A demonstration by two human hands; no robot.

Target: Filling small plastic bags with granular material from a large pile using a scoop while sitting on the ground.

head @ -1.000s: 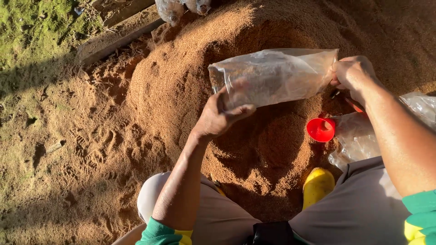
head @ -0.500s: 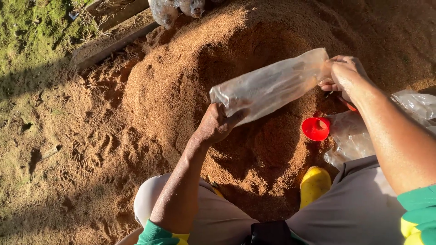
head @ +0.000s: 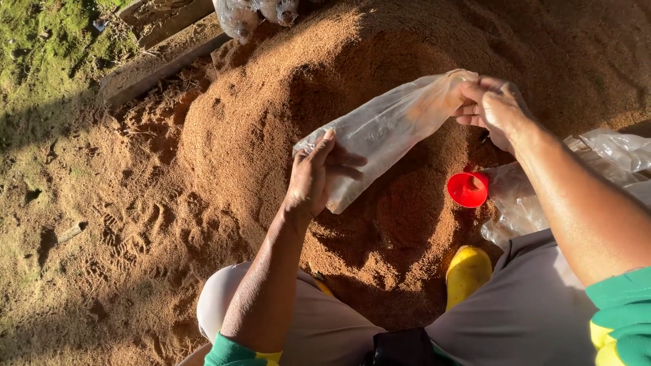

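I hold a clear plastic bag (head: 386, 132) stretched slantwise over a big mound of brown sawdust (head: 352, 88). My left hand (head: 313, 177) grips its lower end. The bag's upper end is pinched between the fingers of my right hand (head: 494, 107). The bag looks empty, with dust clinging inside. A small red funnel (head: 468, 189) lies on the sawdust just below my right hand.
A pile of more clear plastic bags (head: 597, 163) lies at the right by my knee. A yellow boot toe (head: 466, 270) pokes into the sawdust. Filled plastic bags (head: 254, 13) and a wooden plank (head: 163, 57) lie at the top, with mossy ground (head: 47, 41) at the upper left.
The bag has tilted from nearly level to a steep slant. My right hand rose and shifted left with its end; my left hand dropped lower along the bag.
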